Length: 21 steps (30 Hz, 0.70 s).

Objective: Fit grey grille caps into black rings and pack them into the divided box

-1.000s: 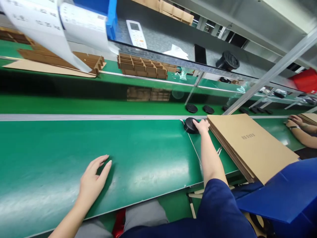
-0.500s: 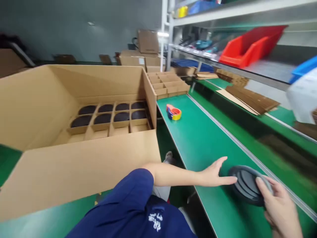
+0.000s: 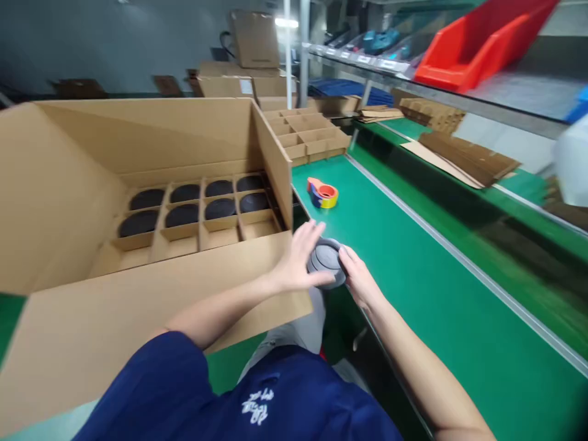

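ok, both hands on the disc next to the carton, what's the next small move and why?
Probably carry the black disc left over the carton wall and lower it into an empty front-row cell. The left hand and right hand hold it between them right at the carton's corner; the two back rows already hold discs, while the nearest cells show bare cardboard.

Grey ribbed disc, green tabletop, brown cardboard box with black discs, red-yellow-blue tape roll, red bin, navy sleeves
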Each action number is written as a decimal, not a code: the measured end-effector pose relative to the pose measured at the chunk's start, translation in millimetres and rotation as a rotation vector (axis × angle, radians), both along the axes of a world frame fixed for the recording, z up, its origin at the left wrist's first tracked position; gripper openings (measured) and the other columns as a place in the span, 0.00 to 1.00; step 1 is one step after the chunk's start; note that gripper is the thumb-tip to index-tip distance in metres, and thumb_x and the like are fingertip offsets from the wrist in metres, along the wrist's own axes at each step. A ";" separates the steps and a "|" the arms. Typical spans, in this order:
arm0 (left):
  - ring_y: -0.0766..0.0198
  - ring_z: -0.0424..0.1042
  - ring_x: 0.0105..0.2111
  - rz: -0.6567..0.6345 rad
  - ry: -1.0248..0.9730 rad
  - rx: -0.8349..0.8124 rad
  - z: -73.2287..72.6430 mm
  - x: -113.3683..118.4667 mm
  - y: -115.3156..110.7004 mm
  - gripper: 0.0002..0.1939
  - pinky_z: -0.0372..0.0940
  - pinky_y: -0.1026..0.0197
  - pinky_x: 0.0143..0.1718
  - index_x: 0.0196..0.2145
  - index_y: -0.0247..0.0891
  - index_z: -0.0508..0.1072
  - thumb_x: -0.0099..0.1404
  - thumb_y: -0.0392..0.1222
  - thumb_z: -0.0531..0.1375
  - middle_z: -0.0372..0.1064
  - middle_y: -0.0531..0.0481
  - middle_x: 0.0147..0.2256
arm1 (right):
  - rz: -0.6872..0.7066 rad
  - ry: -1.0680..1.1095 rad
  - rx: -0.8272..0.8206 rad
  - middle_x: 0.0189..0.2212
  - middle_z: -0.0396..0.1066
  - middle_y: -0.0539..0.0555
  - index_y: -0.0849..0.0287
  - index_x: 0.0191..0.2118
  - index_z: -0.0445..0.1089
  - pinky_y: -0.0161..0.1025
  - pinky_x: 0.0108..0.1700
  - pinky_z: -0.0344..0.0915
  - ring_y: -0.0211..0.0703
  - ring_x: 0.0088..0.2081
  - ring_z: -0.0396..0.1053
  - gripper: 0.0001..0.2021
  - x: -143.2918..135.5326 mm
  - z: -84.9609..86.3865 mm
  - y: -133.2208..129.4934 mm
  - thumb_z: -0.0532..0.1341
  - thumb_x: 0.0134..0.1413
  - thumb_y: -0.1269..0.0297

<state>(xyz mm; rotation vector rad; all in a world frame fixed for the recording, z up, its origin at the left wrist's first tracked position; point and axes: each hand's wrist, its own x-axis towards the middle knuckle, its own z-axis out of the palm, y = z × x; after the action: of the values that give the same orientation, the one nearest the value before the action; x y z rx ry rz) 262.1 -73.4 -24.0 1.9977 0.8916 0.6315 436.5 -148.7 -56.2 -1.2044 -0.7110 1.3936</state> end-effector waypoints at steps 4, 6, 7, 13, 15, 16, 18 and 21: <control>0.27 0.38 0.73 -0.333 0.452 0.196 36.1 -38.5 -13.6 0.58 0.48 0.23 0.65 0.75 0.52 0.50 0.54 0.70 0.69 0.33 0.32 0.75 | 0.152 0.122 -0.033 0.61 0.71 0.54 0.50 0.60 0.73 0.50 0.67 0.63 0.54 0.65 0.66 0.28 -36.4 10.2 4.7 0.68 0.58 0.44; 0.24 0.39 0.72 -0.350 0.540 0.216 50.2 -54.3 -18.7 0.60 0.50 0.21 0.63 0.75 0.53 0.47 0.54 0.72 0.68 0.33 0.30 0.75 | 0.248 0.200 -0.072 0.59 0.73 0.55 0.49 0.61 0.72 0.52 0.63 0.68 0.56 0.63 0.68 0.30 -53.6 16.2 9.1 0.68 0.58 0.43; 0.23 0.40 0.72 -0.349 0.560 0.232 56.5 -62.6 -21.0 0.62 0.50 0.20 0.63 0.75 0.52 0.47 0.52 0.72 0.69 0.34 0.29 0.75 | 0.292 0.231 -0.095 0.58 0.74 0.55 0.49 0.62 0.71 0.52 0.60 0.71 0.57 0.61 0.70 0.31 -62.0 19.6 11.4 0.68 0.57 0.42; 0.39 0.56 0.67 0.016 0.559 0.331 81.4 -138.9 2.5 0.51 0.55 0.38 0.67 0.73 0.50 0.56 0.56 0.58 0.69 0.54 0.37 0.68 | 0.388 0.150 -0.049 0.65 0.66 0.54 0.44 0.63 0.69 0.50 0.57 0.74 0.54 0.63 0.68 0.30 -81.2 32.3 21.6 0.64 0.60 0.37; 0.38 0.54 0.68 0.404 0.625 0.374 82.3 -185.8 31.3 0.49 0.53 0.37 0.68 0.72 0.49 0.58 0.57 0.59 0.68 0.52 0.37 0.69 | 0.378 0.005 0.026 0.66 0.65 0.54 0.45 0.61 0.71 0.48 0.60 0.72 0.54 0.63 0.67 0.29 -65.4 27.6 22.3 0.65 0.60 0.38; 0.36 0.52 0.68 0.619 0.683 0.370 81.0 -213.2 46.6 0.48 0.53 0.34 0.68 0.72 0.49 0.58 0.57 0.60 0.67 0.51 0.37 0.69 | 0.367 -0.067 0.040 0.64 0.67 0.56 0.47 0.60 0.73 0.49 0.60 0.72 0.55 0.61 0.69 0.29 -53.1 22.6 21.8 0.66 0.58 0.38; 0.32 0.49 0.69 0.954 0.831 0.266 74.8 -270.3 73.0 0.49 0.53 0.28 0.65 0.73 0.51 0.56 0.58 0.63 0.65 0.49 0.35 0.70 | 0.306 -0.194 0.010 0.59 0.72 0.59 0.51 0.56 0.75 0.51 0.57 0.74 0.57 0.55 0.74 0.30 -22.5 6.5 18.4 0.68 0.54 0.37; 0.28 0.48 0.70 1.108 0.998 0.030 56.3 -341.9 93.9 0.51 0.52 0.27 0.65 0.73 0.49 0.53 0.59 0.66 0.64 0.47 0.30 0.71 | 0.139 -0.319 -0.116 0.52 0.76 0.60 0.51 0.50 0.78 0.54 0.52 0.77 0.61 0.50 0.77 0.30 29.7 -31.6 6.3 0.69 0.49 0.35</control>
<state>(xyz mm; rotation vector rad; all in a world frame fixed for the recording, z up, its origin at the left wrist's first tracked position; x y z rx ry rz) -79.8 20.6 32.3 1.6434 2.6541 0.1233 466.2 -142.4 -87.8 -1.5129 -0.9613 1.3858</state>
